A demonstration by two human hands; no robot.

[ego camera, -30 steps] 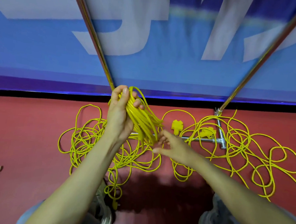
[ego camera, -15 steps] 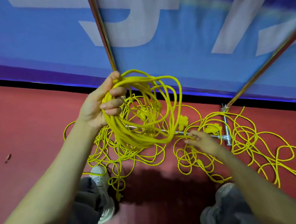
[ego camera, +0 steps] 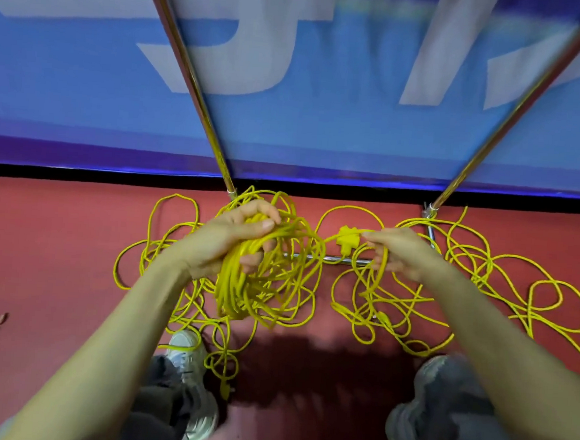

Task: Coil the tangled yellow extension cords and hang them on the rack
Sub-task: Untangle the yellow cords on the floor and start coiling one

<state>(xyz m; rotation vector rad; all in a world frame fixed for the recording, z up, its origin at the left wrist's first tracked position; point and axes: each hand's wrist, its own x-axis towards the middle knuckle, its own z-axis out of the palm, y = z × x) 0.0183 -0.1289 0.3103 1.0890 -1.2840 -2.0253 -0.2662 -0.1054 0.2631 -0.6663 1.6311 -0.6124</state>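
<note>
Left hand (ego camera: 235,240): grip clenched round the coil (ego camera: 242,292), a thick bundle of yellow loops hanging below the fist.
Right hand (ego camera: 399,253): grip pinching the yellow plug (ego camera: 347,239) by its end, level with the left.
Loose cords (ego camera: 504,279): tangled over the red floor (ego camera: 56,255), across the rack (ego camera: 189,72) base.
Shoes (ego camera: 187,346): near the tangle's edge.
</note>
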